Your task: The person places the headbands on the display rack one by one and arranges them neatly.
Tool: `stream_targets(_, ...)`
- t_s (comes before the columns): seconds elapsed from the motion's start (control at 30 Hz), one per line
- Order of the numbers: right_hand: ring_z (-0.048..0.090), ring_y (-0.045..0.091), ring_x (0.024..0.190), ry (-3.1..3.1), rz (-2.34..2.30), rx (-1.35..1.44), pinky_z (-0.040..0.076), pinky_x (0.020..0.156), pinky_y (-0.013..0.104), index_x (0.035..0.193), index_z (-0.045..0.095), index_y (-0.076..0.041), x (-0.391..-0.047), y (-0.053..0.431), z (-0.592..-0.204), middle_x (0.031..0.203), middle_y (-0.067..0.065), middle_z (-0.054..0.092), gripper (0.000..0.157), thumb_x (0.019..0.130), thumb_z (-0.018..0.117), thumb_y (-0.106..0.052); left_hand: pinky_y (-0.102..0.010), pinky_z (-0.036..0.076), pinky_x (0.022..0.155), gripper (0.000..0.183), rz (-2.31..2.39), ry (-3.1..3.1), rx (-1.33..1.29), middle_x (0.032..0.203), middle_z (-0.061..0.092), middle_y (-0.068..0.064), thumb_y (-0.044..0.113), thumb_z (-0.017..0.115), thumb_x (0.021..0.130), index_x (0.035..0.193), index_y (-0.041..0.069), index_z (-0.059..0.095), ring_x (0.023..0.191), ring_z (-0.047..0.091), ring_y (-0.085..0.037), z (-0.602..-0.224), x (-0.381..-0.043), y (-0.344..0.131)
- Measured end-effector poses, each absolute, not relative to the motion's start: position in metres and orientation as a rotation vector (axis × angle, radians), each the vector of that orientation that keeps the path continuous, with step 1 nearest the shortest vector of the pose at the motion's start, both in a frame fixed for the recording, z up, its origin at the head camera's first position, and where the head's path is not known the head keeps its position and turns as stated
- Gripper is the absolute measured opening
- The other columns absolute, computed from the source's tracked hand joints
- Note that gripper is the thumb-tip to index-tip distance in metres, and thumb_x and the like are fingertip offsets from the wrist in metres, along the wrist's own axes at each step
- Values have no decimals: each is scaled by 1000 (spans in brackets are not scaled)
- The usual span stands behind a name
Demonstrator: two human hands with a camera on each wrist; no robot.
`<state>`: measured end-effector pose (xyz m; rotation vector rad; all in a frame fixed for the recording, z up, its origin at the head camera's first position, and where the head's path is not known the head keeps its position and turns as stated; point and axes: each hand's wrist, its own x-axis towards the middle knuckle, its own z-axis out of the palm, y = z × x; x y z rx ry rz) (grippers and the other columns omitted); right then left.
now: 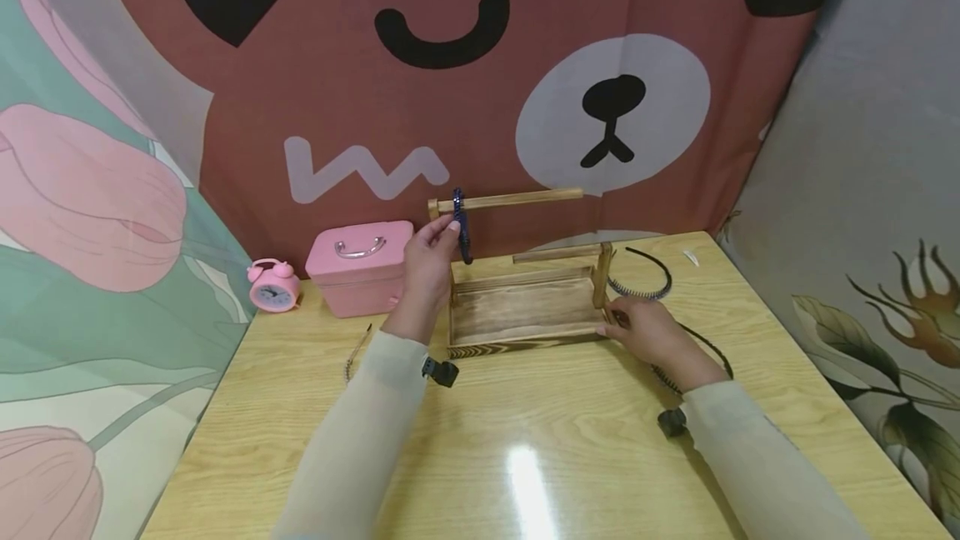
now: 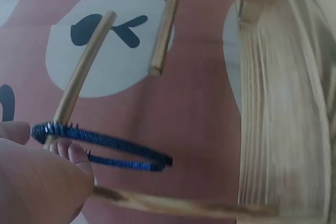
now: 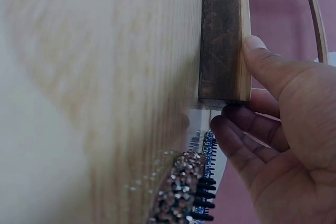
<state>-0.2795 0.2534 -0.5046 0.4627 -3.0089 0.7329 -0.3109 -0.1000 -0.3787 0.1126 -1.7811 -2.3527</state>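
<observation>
A wooden rack (image 1: 525,307) with a shallow tray base and two bars stands on the table. On the left end of its upper bar (image 1: 525,199) hangs a dark blue headband (image 1: 465,244), looped over the wood. My left hand (image 1: 429,265) pinches this headband close to the bar; in the left wrist view the headband (image 2: 113,140) has small teeth and its two ends point away from the fingers. With thumb and fingers, my right hand (image 1: 648,332) grips the front right corner of the tray. A glittery headband (image 3: 181,187) lies just below that hand in the right wrist view.
Right of the rack lies a toothed headband (image 1: 667,273), with another headband (image 1: 708,344) partly hidden behind the right hand. A thin headband (image 1: 356,357) lies left. A pink case (image 1: 360,269) and pink alarm clock (image 1: 273,290) stand back left. Patterned cloth hangs behind the table.
</observation>
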Motion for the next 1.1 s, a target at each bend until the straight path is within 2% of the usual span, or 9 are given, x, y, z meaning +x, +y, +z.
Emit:
stream_targets(0.17,59,19,84,-3005,735,468,51,73,41,123,74,-4,-278,254,-504,99,4,69,36,103,78,-34,-41,53,117,38,-2307,-1909,12,124,67,-16,15,64,112,143,-6,63,111,65,-20,-382,-300,-127)
stream_targets(0.33,63,21,89,-3001,736,463,54,76,43,126,74,-3,-277,253,-503,104,7,71,39,103,78,-34,-35,55,111,41,-2076,-2265,-149,127,67,-8,25,63,113,143,-2,62,119,65,-22,-388,-282,-174)
stream_targets(0.4,65,23,92,-3007,736,455,56,78,46,129,73,-2,-277,252,-503,107,9,72,41,104,78,-34,-38,54,113,45,-1954,-2415,-159,131,68,-10,31,63,113,145,1,62,123,65,-24,-393,-273,-194)
stream_targets(0.5,68,27,98,-3018,726,447,59,82,49,133,72,-1,-276,252,-502,112,12,73,44,104,77,-34,-35,54,111,47,-1875,-2536,-163,134,67,-15,34,63,113,145,0,61,123,63,-23,-408,-263,-222)
stream_targets(0.57,69,29,101,-3023,727,439,59,84,51,134,72,-1,-276,252,-501,114,13,74,45,104,77,-35,-32,56,107,45,-1763,-2627,-208,135,66,-21,32,64,113,143,-1,63,120,64,-23,-421,-258,-239)
stream_targets(0.63,70,30,102,-3022,728,442,59,84,52,134,71,0,-276,252,-500,115,14,74,46,105,77,-35,-28,59,97,37,-1596,-2719,-273,126,71,-18,26,67,111,136,-1,68,111,66,-19,-434,-252,-254)
stream_targets(0.77,71,35,109,-3032,746,433,61,88,55,138,70,0,-276,252,-500,121,17,74,49,105,75,-36,-47,62,100,23,-1211,-2901,-391,116,78,-11,16,76,105,123,2,75,108,71,-23,-454,-240,-275)
stream_targets(0.83,71,39,115,-3039,749,430,61,92,57,141,68,0,-275,251,-500,126,19,74,51,106,75,-37,-56,59,105,23,-1091,-2976,-406,116,78,-8,16,79,102,122,5,76,113,72,-26,-461,-234,-281)
stream_targets(1.1,71,40,118,-3040,748,435,61,95,59,143,68,0,-274,250,-499,128,20,74,52,106,75,-36,-62,52,114,29,-1055,-3117,-367,126,76,-6,14,87,95,121,10,77,129,66,-34,-482,-222,-300)
